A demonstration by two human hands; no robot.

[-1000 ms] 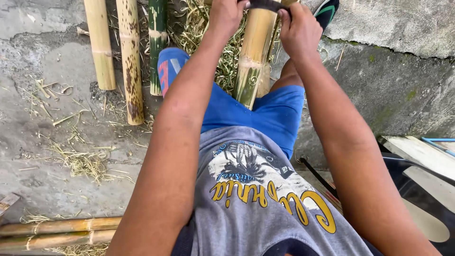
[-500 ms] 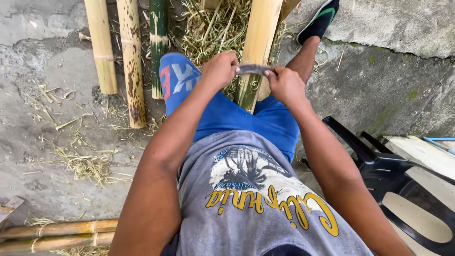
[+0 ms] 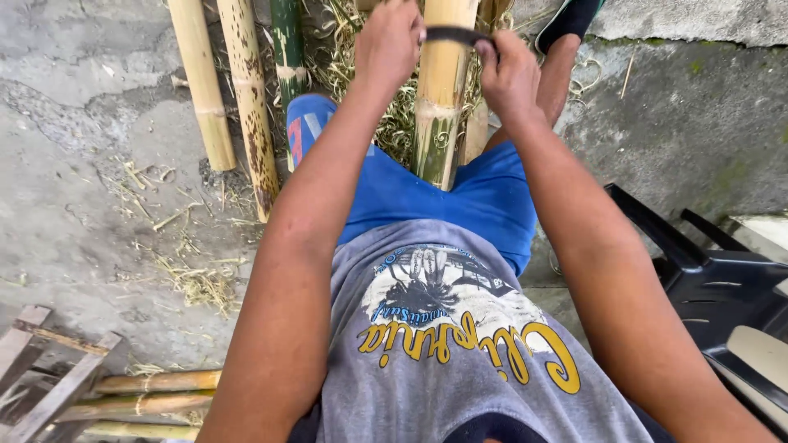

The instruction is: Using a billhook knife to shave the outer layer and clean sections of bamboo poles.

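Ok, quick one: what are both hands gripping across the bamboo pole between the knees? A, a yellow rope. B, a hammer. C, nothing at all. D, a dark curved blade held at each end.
D: the left hand and the right hand each grip one end of a dark curved blade laid across the bamboo pole.

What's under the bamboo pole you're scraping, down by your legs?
The bamboo pole runs down between blue shorts, its lower end resting against them. Straw-like shavings lie beside and behind it. Both hands hold a dark blade across it. The ground directly beneath is hidden.
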